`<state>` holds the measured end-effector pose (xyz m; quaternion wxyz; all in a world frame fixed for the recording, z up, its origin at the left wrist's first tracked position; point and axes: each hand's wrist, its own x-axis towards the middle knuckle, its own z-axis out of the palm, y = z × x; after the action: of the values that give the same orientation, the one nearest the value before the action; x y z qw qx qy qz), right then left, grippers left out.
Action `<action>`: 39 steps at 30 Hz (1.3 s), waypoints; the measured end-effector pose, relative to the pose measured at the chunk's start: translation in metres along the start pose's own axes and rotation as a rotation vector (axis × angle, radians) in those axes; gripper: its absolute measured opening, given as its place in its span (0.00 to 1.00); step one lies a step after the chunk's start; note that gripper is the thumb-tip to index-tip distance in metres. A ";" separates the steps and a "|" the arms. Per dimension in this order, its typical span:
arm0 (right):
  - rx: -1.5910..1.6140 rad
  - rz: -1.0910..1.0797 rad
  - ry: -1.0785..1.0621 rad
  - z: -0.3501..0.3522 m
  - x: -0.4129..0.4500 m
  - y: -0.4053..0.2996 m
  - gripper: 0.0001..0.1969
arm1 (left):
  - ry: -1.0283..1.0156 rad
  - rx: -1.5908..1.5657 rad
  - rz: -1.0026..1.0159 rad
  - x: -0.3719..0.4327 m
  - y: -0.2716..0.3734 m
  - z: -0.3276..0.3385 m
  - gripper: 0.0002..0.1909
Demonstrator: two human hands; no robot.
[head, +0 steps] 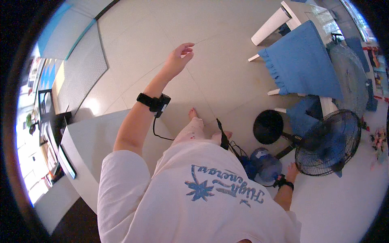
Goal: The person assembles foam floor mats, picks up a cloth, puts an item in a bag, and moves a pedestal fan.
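Observation:
My left hand [183, 56] is raised over the tiled floor, its fingers loosely curved and apart, holding nothing. A black strap with a small device [156, 102] and a cable is on that forearm. My right hand [292, 170] is low on the right, close to the lower rim of a black pedestal fan's wire cage [329, 144]. Its fingers are partly hidden, so I cannot tell whether it touches the fan. Another black device [283, 182] is strapped to the right wrist. A large translucent blue water bottle [267, 167] stands beside that hand.
A blue-covered chair [304, 63] stands at the right by a white table [293, 15]. The fan's round base [268, 126] rests on the floor. A white cabinet or counter [91, 133] is left of my legs, with a grey textured mat [86, 73] beyond it.

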<state>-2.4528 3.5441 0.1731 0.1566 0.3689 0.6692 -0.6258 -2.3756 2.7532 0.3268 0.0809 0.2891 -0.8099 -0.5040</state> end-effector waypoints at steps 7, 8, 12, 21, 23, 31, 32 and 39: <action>-0.322 -0.213 -0.144 0.262 -0.051 -0.023 0.22 | 0.129 0.113 0.124 0.009 -0.040 -0.029 0.18; -0.408 -0.291 -0.195 0.284 -0.040 -0.034 0.20 | 0.121 0.156 0.103 0.010 -0.031 -0.032 0.18; -0.468 -0.464 -0.415 0.421 -0.086 -0.096 0.19 | 0.208 0.196 0.035 -0.007 -0.035 -0.082 0.18; -0.572 -0.707 -0.867 0.642 -0.139 -0.155 0.13 | 0.604 0.183 -0.158 -0.014 -0.064 -0.154 0.18; -0.595 -0.701 -0.978 0.701 -0.149 -0.150 0.12 | 0.681 0.059 -0.204 -0.020 -0.075 -0.172 0.19; -0.729 -0.528 -1.321 0.929 -0.203 -0.138 0.10 | 1.175 0.175 -0.244 -0.055 -0.074 -0.230 0.16; -0.781 -0.533 -1.382 0.962 -0.226 -0.138 0.09 | 1.272 0.232 -0.321 -0.062 -0.065 -0.237 0.16; -0.945 -0.540 -1.811 1.123 -0.377 -0.079 0.12 | 1.632 0.316 -0.572 -0.092 -0.085 -0.256 0.14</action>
<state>-2.5344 2.3661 0.2947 0.5810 -0.4954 0.5379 -0.3573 -2.1588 2.5790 0.3912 0.4644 0.7588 -0.4561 -0.0229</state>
